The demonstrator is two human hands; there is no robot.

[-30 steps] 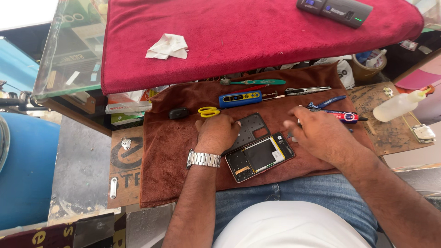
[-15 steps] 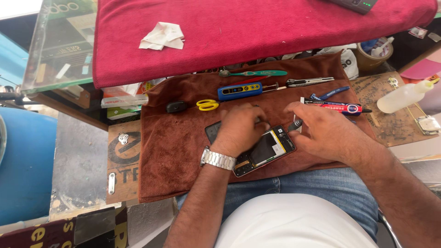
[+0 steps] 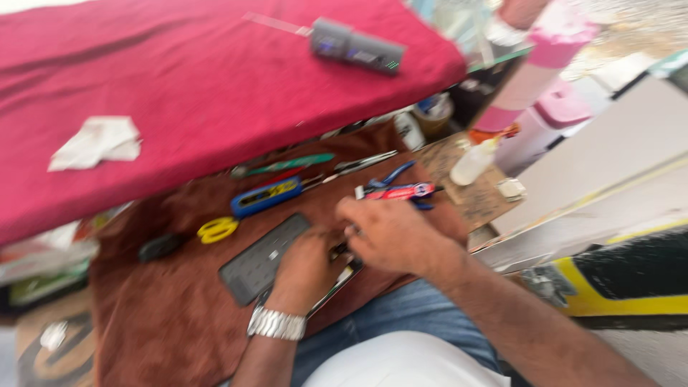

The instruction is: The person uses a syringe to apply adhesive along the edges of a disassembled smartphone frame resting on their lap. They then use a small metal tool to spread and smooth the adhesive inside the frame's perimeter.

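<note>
1. Left hand [image 3: 304,266], silver metal wristwatch [image 3: 276,324] on the wrist, fingers curled down on the opened dark smartphone [image 3: 337,278]; grip blurred, cannot tell if clamped
2. Right hand [image 3: 387,233] fingers together, tips meeting the left hand over the phone
3. Phone lies on the brown cloth [image 3: 165,315] at the counter's near edge
4. Dark grey rectangular back cover [image 3: 259,261] just left of the left hand
5. Yellow-handled scissors [image 3: 217,229], blue-yellow utility knife [image 3: 266,196] toward the far edge

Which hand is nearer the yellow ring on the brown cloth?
Left. The left hand lies just right of the yellow ring, beside the grey panel; the right hand is farther right.
</note>
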